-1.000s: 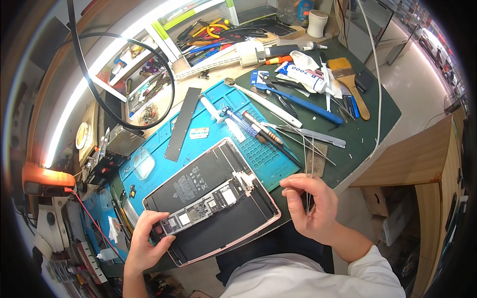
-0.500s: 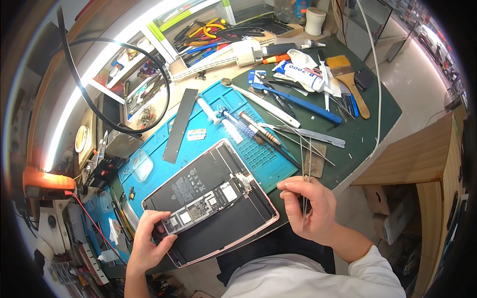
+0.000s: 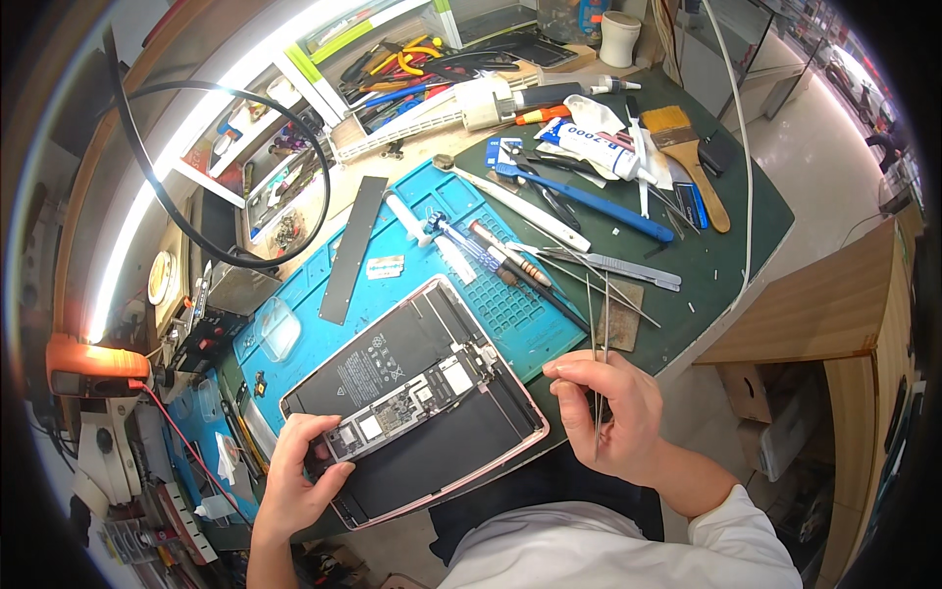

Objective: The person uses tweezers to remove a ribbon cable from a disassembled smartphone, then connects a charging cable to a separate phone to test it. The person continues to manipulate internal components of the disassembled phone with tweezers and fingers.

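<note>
An opened tablet (image 3: 412, 501) with a pinkish rim lies tilted on the near edge of the blue mat, its black batteries exposed. A long circuit board (image 3: 397, 414) with silvery chips lies across its middle. My left hand (image 3: 299, 466) is closed around the board's left end, thumb and fingertips on either side of it at the tablet's left edge; the fingertips' exact contact is partly hidden. My right hand (image 3: 618, 407) is closed on metal tweezers (image 3: 600, 334), held upright with the tips pointing away from me, to the right of the tablet and apart from it.
The blue mat (image 3: 324, 339) holds a dark strip (image 3: 353, 250), a razor blade (image 3: 386, 267), syringes and screwdrivers. On the green bench top (image 3: 726, 255) lie a blue brush (image 3: 589, 201), a wide paintbrush (image 3: 692, 162), a scalpel handle (image 3: 623, 270) and a white tube (image 3: 589, 147). An orange-handled tool (image 3: 98, 365) stands left.
The circuit board has shifted slightly, its right end a little further right, with my left hand still on it. The tweezers have moved slightly left with my right hand.
</note>
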A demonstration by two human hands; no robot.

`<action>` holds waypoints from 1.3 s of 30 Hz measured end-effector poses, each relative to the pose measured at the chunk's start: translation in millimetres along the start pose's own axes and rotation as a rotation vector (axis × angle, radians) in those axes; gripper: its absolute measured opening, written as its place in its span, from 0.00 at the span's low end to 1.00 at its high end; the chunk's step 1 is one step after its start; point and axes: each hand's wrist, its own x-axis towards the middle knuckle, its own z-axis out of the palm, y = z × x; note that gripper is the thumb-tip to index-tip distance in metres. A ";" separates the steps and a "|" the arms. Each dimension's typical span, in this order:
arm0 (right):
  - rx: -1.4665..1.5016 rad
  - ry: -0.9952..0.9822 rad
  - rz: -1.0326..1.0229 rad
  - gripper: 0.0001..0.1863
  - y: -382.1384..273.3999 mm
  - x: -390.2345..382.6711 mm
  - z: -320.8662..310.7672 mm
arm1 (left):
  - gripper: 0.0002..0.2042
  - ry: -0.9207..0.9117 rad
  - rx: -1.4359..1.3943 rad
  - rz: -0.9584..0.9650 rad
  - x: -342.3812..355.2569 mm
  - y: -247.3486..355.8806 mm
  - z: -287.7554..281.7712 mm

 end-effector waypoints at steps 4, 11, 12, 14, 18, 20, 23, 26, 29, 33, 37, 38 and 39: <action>-0.001 -0.001 -0.004 0.15 0.8 -0.6 0.4 | 0.28 0.009 0.017 0.016 -0.1 -0.2 0.1; -0.015 0.055 -0.015 0.19 2.9 -1.5 4.2 | 0.28 0.028 0.051 0.000 -2.0 6.9 0.2; -0.017 0.057 -0.020 0.19 2.9 -1.1 4.1 | 0.28 0.033 0.051 -0.008 -2.5 7.8 -0.5; -0.021 0.060 -0.029 0.19 3.1 -0.5 4.4 | 0.29 0.043 0.052 -0.024 -3.4 8.3 -1.5; -0.022 0.065 -0.027 0.19 3.2 -1.4 5.3 | 0.29 0.041 0.071 0.013 -1.4 9.8 -1.6; -0.030 0.069 -0.025 0.20 3.0 -1.6 4.6 | 0.28 0.029 0.090 0.031 0.3 10.6 -2.0; -0.018 0.093 -0.044 0.20 5.1 -1.3 6.9 | 0.29 0.028 0.080 0.024 1.7 11.6 -0.4; -0.026 0.090 -0.043 0.20 5.0 -2.0 6.8 | 0.28 0.058 0.106 0.064 0.6 7.7 3.2; -0.036 0.088 -0.052 0.21 4.9 -1.5 6.0 | 0.28 0.073 0.112 0.055 -0.7 8.4 4.9; -0.051 0.075 -0.049 0.21 3.5 -3.0 7.3 | 0.28 0.076 0.107 0.058 -3.3 7.2 4.8; -0.087 0.068 -0.074 0.21 3.6 -4.4 11.8 | 0.28 0.088 0.103 0.063 -5.4 3.9 5.2; -0.104 0.066 -0.077 0.21 3.2 -5.2 12.2 | 0.28 0.089 0.101 0.069 -4.4 3.3 5.4; -0.127 0.068 -0.087 0.21 3.4 -6.3 13.6 | 0.28 0.087 0.108 0.057 -3.1 3.8 4.4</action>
